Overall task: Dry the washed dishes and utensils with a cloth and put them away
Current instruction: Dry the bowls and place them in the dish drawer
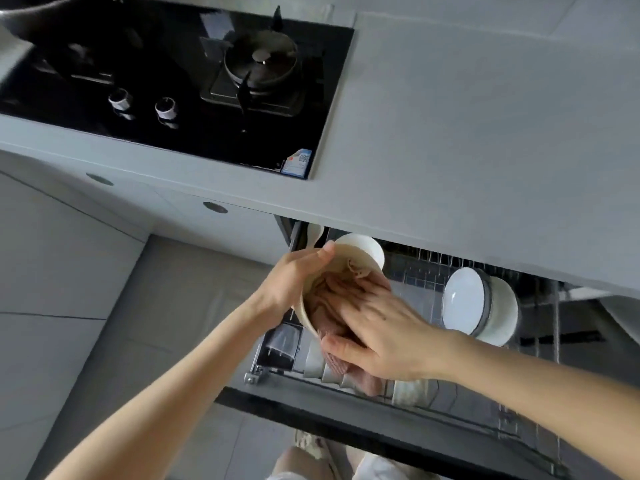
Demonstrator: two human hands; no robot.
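My left hand (294,282) grips a cream bowl (360,252) by its outer wall and holds it tilted over the open pull-out dish drawer (381,414). A pink cloth (346,367) fills the bowl's inside. My right hand (377,327) presses the cloth into the bowl with its fingers, thumb pinching the cloth at the lower rim. The cloth's tail hangs below my right palm. In the drawer's wire rack, white bowls (464,301) stand on edge to the right. Small white dishes (318,358) stand in a row under my hands, partly hidden.
A grey countertop (467,133) runs above the drawer and overhangs it. A black gas hob (173,81) with two knobs is set in the counter at the left. Pale cabinet fronts and floor tiles lie at lower left. My feet show at the bottom.
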